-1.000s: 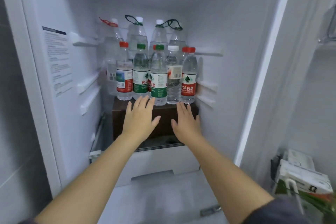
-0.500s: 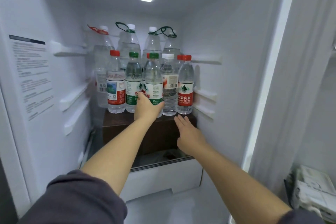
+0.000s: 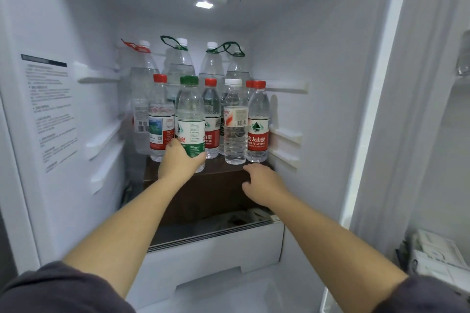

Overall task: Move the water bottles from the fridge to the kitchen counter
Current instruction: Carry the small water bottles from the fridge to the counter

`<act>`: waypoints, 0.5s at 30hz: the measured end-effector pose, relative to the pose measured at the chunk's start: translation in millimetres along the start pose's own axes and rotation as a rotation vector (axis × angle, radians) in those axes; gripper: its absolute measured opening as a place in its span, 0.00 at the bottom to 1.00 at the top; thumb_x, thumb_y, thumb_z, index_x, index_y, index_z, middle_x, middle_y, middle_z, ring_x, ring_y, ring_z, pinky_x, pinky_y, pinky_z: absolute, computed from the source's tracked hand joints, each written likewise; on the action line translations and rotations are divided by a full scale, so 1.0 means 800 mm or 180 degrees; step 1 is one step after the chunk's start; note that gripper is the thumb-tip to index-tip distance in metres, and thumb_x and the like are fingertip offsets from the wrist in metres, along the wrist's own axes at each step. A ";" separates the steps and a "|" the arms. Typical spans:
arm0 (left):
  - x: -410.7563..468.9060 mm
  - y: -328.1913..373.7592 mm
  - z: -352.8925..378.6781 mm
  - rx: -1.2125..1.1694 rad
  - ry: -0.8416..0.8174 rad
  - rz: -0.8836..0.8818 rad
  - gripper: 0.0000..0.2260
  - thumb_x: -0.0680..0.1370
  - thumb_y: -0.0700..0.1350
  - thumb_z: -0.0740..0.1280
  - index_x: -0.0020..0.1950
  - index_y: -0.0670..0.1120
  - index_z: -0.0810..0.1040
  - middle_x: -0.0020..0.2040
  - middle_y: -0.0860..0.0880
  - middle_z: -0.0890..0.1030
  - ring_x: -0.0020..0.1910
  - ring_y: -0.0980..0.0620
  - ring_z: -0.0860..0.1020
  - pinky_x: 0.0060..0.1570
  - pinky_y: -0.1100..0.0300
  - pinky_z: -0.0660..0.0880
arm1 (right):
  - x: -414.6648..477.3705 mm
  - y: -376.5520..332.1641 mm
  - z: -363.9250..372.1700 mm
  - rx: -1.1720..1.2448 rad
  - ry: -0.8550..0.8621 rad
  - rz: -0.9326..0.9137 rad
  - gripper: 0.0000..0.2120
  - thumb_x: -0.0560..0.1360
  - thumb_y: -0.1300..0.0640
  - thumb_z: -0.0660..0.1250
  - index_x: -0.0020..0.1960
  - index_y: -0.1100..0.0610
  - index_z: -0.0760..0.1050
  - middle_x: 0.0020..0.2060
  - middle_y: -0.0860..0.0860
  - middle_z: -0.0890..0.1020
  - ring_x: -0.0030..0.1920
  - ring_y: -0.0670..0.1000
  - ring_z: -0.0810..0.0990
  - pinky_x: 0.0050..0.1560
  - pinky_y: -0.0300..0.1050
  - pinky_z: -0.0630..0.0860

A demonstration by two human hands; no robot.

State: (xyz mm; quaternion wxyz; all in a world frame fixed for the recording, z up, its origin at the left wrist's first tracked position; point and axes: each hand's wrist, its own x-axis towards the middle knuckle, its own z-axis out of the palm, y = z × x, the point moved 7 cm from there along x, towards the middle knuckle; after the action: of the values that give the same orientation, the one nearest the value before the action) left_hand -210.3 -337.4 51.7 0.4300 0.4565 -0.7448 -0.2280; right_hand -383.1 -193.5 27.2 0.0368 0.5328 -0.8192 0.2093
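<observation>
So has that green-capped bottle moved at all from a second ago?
Yes. The green-capped bottle, gripped by the left hand, has come forward out of its row, toward the dark shelf's front edge.

Home kitchen: open fridge [image 3: 318,109] holding water bottles [image 3: 258,122].

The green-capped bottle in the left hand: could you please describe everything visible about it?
The green-capped bottle is clear ribbed plastic, cap on, with a white and green label. It stands upright, in front of the other small bottles, above the dark brown box. The left hand wraps its lower part.
</observation>
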 end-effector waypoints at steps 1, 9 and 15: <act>0.001 -0.005 -0.004 -0.0029 -0.0016 0.0031 0.32 0.70 0.57 0.73 0.66 0.41 0.67 0.58 0.43 0.75 0.56 0.43 0.76 0.52 0.46 0.77 | 0.006 -0.003 -0.010 0.0343 0.0263 0.0082 0.25 0.78 0.56 0.65 0.75 0.53 0.67 0.71 0.52 0.73 0.69 0.54 0.72 0.64 0.50 0.73; 0.003 -0.019 -0.010 -0.0396 -0.0134 0.0052 0.30 0.72 0.53 0.74 0.67 0.43 0.65 0.62 0.44 0.78 0.59 0.44 0.77 0.53 0.50 0.74 | 0.065 -0.029 -0.021 0.2389 0.1157 0.0835 0.28 0.73 0.60 0.72 0.71 0.57 0.67 0.65 0.54 0.76 0.63 0.54 0.76 0.55 0.45 0.72; 0.001 -0.019 -0.010 -0.0380 -0.0124 0.0064 0.29 0.73 0.53 0.74 0.67 0.44 0.65 0.63 0.45 0.77 0.59 0.44 0.77 0.52 0.50 0.74 | 0.073 -0.033 -0.019 0.2058 0.1345 0.1318 0.29 0.74 0.52 0.74 0.69 0.60 0.69 0.67 0.58 0.71 0.64 0.58 0.73 0.60 0.51 0.73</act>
State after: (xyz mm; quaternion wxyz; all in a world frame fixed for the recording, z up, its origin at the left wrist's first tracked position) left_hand -196.4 -345.1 45.3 0.4441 0.4181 -0.7426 -0.2765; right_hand -387.3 -247.1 65.5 -0.0079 0.2868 -0.7755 0.5623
